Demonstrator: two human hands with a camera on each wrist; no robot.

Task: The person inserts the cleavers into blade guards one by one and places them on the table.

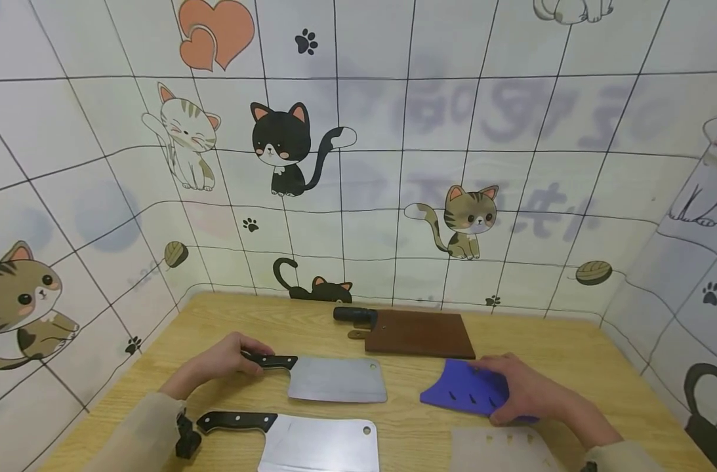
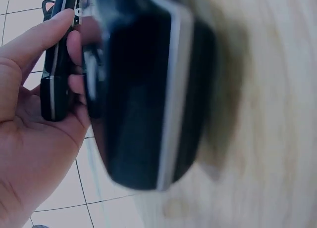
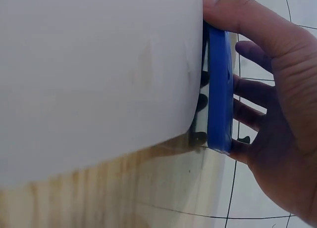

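Cleaver (image 1: 337,380) at mid-frame, blue slotted board (image 1: 461,385) at lower right: both held, apart.
The left hand (image 1: 231,360) curls its fingers round the handle (image 1: 281,362); the right hand (image 1: 526,391) pinches the blue edges between thumb and fingers. Taking hold looks done; a second cleaver (image 1: 323,449) and pale board (image 1: 496,453), bottom edge, lie untouched.

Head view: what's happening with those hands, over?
Left hand grips cleaver. Right hand holds blue slotted piece. Second cleaver lies nearby, not between them.
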